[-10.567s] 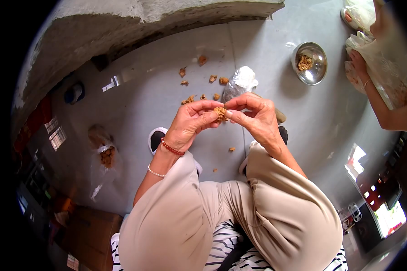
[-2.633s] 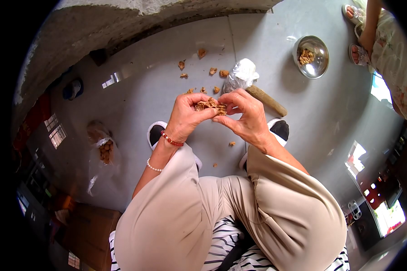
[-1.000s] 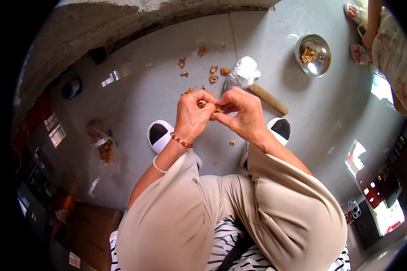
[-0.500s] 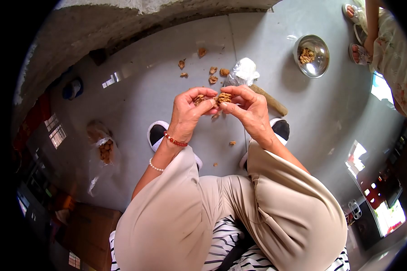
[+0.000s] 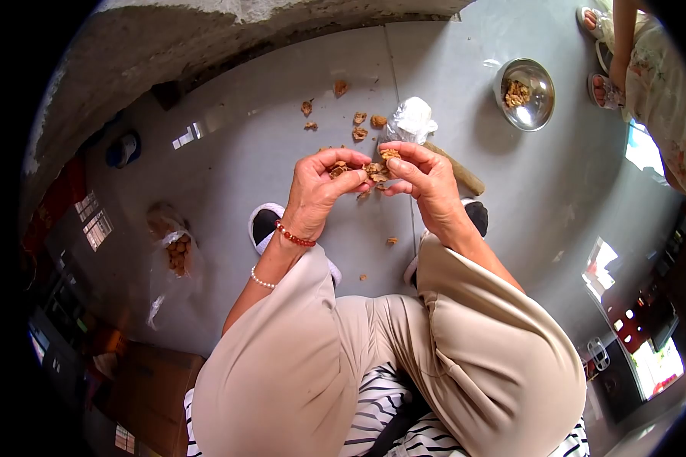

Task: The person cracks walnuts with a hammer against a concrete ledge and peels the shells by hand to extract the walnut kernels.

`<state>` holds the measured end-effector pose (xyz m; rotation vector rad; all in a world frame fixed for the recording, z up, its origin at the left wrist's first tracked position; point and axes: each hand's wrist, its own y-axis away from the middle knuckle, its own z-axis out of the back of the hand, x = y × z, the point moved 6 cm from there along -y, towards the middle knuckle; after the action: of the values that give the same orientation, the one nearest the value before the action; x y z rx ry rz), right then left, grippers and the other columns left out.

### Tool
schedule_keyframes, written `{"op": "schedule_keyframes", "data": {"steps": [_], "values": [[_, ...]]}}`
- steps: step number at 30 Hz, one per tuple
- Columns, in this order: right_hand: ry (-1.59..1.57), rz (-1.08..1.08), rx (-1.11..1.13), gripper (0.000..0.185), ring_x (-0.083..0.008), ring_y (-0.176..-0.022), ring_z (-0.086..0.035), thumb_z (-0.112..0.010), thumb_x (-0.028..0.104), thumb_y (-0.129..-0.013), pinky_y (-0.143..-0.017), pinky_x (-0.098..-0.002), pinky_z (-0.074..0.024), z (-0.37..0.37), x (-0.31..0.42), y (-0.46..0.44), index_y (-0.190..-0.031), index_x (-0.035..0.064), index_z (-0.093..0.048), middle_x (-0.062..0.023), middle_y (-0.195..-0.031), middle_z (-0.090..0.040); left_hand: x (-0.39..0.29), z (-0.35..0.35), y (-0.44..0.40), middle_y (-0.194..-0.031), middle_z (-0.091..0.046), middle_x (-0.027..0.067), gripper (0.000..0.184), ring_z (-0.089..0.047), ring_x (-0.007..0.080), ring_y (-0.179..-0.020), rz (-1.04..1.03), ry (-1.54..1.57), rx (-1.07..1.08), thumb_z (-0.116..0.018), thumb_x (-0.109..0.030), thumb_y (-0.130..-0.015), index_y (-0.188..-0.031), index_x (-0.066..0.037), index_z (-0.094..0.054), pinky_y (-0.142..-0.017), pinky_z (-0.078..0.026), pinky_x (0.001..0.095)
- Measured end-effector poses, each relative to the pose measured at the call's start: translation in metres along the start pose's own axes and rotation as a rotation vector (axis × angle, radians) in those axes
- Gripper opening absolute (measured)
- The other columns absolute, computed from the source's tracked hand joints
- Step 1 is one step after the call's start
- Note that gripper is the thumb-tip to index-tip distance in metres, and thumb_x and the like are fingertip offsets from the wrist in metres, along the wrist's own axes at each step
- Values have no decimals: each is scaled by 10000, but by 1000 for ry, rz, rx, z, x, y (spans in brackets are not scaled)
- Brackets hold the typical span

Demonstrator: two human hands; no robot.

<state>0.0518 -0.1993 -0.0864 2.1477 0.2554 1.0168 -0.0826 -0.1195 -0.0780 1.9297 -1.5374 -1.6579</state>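
Brown walnut pieces are between my two hands, above the grey floor. My left hand is closed around some of them, with shell bits showing between thumb and fingers. A small walnut piece is pinched between the thumb and forefinger of my right hand, close beside the left fingertips. Beyond the hands, shell fragments lie scattered on the floor. A steel bowl at the upper right holds walnut kernels.
A white plastic bag and a wooden stick lie beyond my right hand. At the left is a clear bag of whole walnuts. Another person is at the upper right, near the bowl. A concrete ledge runs along the top.
My right hand has drawn slightly away from the left with a small piece pinched in it. Since the oldest frame, the other person's hand has moved back and the wooden stick shows more.
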Motion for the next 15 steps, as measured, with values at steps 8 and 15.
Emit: {"op": "schedule_keyframes", "data": {"steps": [8,15], "values": [[-198,-85,21,369,-140,-817,-627,-572,248,-885,-614,-231,-530,9,7,2,-1119,-38,-564,-97,-920,-633,-2,-1,0,-923,-649,91,202,-622,126,-781,14,27,-9,-588,-43,-830,-1016,27,-618,-760,-521,258],[60,323,-374,260,-108,-663,-599,-616,205,-874,-483,-193,-443,80,80,16,-1024,-7,-627,-64,-785,-623,1,3,-1,-920,-651,91,208,-624,122,-781,41,60,-2,-597,-50,-823,-1015,27,-618,-764,-522,251]]}}
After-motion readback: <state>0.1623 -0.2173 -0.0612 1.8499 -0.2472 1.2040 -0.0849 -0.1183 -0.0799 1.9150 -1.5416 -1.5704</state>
